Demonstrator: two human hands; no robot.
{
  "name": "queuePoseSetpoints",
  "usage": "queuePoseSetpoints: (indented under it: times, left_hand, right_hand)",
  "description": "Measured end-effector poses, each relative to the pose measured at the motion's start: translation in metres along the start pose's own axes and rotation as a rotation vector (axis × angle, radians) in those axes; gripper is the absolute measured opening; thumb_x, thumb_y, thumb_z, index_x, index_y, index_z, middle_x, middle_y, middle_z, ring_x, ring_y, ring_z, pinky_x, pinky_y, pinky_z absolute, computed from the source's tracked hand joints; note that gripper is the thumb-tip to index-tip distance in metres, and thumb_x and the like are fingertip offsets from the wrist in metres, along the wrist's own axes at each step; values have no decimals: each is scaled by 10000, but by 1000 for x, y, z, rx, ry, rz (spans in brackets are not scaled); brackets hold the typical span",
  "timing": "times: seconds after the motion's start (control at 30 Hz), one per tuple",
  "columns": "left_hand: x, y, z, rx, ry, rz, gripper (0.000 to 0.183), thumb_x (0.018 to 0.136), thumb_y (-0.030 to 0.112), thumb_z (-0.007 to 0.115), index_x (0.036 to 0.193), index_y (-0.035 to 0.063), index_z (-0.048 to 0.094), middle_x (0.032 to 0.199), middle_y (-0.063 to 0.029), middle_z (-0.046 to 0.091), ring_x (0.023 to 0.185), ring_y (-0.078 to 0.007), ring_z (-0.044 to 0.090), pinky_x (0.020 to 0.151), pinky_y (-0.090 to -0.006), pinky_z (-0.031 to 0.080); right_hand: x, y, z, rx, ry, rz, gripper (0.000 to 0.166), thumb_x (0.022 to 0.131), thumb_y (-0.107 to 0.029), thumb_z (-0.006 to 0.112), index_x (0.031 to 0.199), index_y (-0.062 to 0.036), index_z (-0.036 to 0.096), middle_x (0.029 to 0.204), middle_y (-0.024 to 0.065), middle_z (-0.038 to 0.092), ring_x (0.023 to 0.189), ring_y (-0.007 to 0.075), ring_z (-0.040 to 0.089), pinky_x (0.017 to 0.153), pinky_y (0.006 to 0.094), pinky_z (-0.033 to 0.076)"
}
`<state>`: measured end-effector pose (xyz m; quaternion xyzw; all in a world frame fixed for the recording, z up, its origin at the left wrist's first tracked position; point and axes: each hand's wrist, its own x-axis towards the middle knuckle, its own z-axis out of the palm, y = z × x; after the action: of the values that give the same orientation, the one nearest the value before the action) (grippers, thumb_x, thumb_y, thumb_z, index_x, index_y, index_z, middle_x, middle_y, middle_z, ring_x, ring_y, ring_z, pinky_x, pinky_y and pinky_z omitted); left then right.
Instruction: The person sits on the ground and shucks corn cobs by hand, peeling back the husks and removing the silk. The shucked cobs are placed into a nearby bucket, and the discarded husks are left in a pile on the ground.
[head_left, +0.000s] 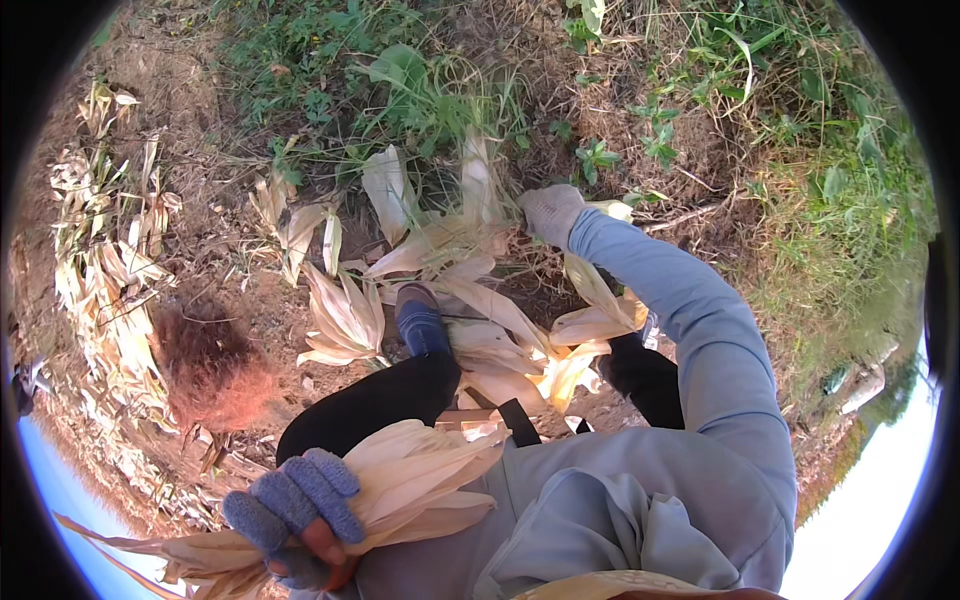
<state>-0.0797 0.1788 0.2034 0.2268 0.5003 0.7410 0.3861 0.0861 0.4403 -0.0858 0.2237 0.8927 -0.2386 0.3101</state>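
My left hand is in a blue knitted glove with a bare fingertip showing. Its fingers are closed around a bundle of dry corn husks, held low against my grey top. My right hand, in a pale knitted glove, is stretched out low over the ground. Beside its fingers stands a pale husk among grass. The fingers are turned away from me, so whether they grip anything is hidden. Between my feet lie more loose dry husks.
My shoe rests among the husks. A spread husk lies left of it. Further left are a clump of reddish fibres and a long strip of dry husks. Green weeds grow ahead, and a thin stick lies right.
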Motion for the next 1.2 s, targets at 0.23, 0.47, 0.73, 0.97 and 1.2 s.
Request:
queuePoseSetpoints:
  times: [0.23,0.47,0.73,0.97,1.2]
  left_hand:
    - [11,0,8,-4,15,-20,225,876,298,542,784,150,400,575,38,473,527,-117,468,677,-324,369]
    - [14,1,10,6,24,-39,231,869,292,556,782,156,389,577,36,484,532,-121,478,682,-327,372]
    - [16,-5,4,8,4,-9,234,869,296,558,780,168,383,561,39,487,532,-117,484,675,-320,379]
    - [17,-2,12,74,79,-20,246,871,305,554,761,165,384,548,43,467,513,-109,476,662,-310,378]
    - [26,-1,10,120,7,-75,260,882,328,529,749,158,383,551,49,450,503,-98,460,660,-303,375]
  right_hand:
    - [48,29,-59,365,271,441,419,831,-266,520,1214,-110,451,1043,218,588,981,341,573,823,404,451]
    - [93,-11,12,316,103,175,440,785,-195,540,1185,-32,460,1014,223,596,951,365,577,813,402,459]
    - [22,-58,17,61,-250,-186,292,779,-213,523,987,-23,598,885,193,629,849,331,614,736,400,484]
    - [5,-3,-29,263,141,10,304,771,-277,568,1029,-119,602,945,135,628,895,334,598,789,399,467]
    - [70,114,-80,519,614,625,384,844,-243,481,1153,-18,516,1101,216,564,985,340,574,849,407,451]
